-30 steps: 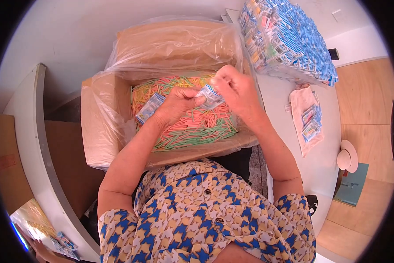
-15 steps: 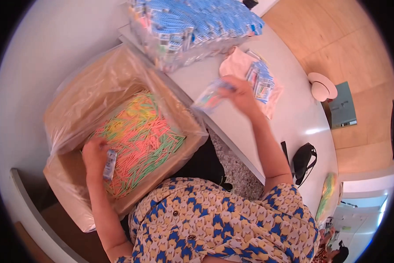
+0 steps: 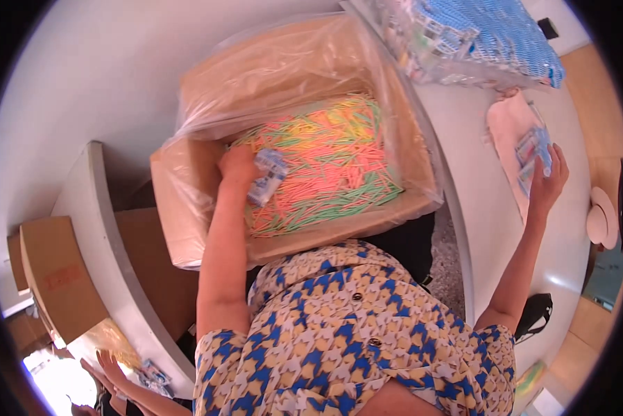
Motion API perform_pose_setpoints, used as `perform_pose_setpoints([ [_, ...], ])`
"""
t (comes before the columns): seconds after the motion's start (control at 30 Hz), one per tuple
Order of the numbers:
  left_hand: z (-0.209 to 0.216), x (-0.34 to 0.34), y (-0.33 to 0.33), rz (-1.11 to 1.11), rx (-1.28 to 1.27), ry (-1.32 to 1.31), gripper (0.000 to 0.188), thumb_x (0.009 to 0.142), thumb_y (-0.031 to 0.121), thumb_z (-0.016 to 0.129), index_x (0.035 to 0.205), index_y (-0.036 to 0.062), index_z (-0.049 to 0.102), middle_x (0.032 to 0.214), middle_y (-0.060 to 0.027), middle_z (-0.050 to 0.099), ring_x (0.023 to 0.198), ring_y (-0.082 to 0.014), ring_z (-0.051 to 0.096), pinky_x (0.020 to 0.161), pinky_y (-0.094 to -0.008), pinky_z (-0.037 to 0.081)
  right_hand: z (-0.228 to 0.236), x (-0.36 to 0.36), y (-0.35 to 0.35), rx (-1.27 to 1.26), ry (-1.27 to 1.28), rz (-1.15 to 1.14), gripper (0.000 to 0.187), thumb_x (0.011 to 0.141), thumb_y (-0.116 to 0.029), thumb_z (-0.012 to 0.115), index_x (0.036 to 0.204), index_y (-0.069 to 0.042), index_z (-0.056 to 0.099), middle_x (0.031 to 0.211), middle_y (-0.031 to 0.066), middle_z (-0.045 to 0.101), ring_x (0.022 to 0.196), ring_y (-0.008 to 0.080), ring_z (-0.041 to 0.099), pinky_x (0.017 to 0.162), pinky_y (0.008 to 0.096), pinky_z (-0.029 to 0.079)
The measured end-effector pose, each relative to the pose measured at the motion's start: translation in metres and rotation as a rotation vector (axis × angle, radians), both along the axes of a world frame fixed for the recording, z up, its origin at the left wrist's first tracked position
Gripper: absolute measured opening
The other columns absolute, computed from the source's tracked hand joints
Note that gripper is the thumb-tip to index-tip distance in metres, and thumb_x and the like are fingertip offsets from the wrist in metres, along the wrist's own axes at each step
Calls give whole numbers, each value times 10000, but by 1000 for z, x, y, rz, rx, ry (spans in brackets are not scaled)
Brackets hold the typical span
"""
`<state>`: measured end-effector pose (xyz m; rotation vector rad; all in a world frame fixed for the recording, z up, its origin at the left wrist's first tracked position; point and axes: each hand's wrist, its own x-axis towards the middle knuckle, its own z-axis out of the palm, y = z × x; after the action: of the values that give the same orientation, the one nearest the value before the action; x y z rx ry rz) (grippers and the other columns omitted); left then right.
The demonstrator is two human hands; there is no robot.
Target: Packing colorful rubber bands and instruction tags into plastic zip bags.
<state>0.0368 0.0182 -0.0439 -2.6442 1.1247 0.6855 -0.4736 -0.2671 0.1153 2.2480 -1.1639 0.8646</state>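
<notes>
My left hand (image 3: 239,165) is inside a plastic-lined cardboard box (image 3: 284,73), its fingers curled at the left edge of a heap of thin pink, green and yellow sticks (image 3: 336,166). A small clear packet with blue print (image 3: 268,179) rests at the thumb side of that hand, tilted over the sticks. Its fingertips are partly hidden. Over on the table at the right, my right hand (image 3: 550,179) has its fingers stretched apart around a light-blue packet on a small pile of similar packets (image 3: 528,149). That pile lies on a pink cloth (image 3: 506,125).
A large clear bag full of blue-topped packets (image 3: 481,41) stands at the back of the white table (image 3: 457,125). A black bag (image 3: 535,317) lies near its right edge. At the lower left are another cardboard box (image 3: 65,274) and another person's hands (image 3: 110,374).
The view has swung, so box and table sit further right. My right hand has carried a packet from above the table to the pile on the cloth. My left hand stays in the box.
</notes>
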Motion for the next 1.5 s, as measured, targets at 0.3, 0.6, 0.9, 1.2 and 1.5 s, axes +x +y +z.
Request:
perform_pose_setpoints([
  [0.3, -3, 8, 12, 51, -164, -81, 224, 774, 155, 622, 971, 62, 675, 998, -154, 664, 945, -323, 641, 808, -418, 523, 3, 142, 91, 125, -34, 551, 280, 760, 3, 645, 1034, -50, 614, 1143, 112, 587, 1063, 289, 544, 913, 400, 414],
  [0.6, 36, -19, -2, -32, -856, 738, 152, 803, 102, 633, 911, -2, 656, 772, -61, 643, 703, -136, 613, 633, -294, 490, -61, 310, 150, 791, -28, 976, 250, 788, -142, 664, 997, -15, 612, 956, 137, 617, 852, 269, 598, 681, 348, 490],
  [0.9, 50, -48, -24, 157, -992, 1220, 150, 899, 83, 543, 939, -7, 656, 710, 13, 616, 631, -41, 534, 565, -232, 448, -47, 304, 113, 1454, 415, 635, 205, 755, -177, 681, 797, -3, 583, 708, 132, 592, 690, 298, 602, 631, 375, 471],
  [1.2, 46, -41, -31, 249, -1148, 947, 169, 872, 140, 586, 825, -13, 640, 615, -9, 592, 556, -53, 481, 511, -274, 410, -79, 245, 138, 822, 994, 887, 191, 716, -100, 636, 881, -5, 628, 948, 119, 612, 931, 285, 602, 756, 402, 497],
  [1.5, 50, -43, -32, 202, -1131, 839, 174, 851, 166, 595, 833, 0, 645, 612, -84, 607, 532, -111, 522, 531, -310, 431, -100, 237, 131, 659, 1223, 943, 191, 734, -99, 592, 909, -30, 628, 942, 105, 601, 945, 256, 586, 794, 370, 464],
])
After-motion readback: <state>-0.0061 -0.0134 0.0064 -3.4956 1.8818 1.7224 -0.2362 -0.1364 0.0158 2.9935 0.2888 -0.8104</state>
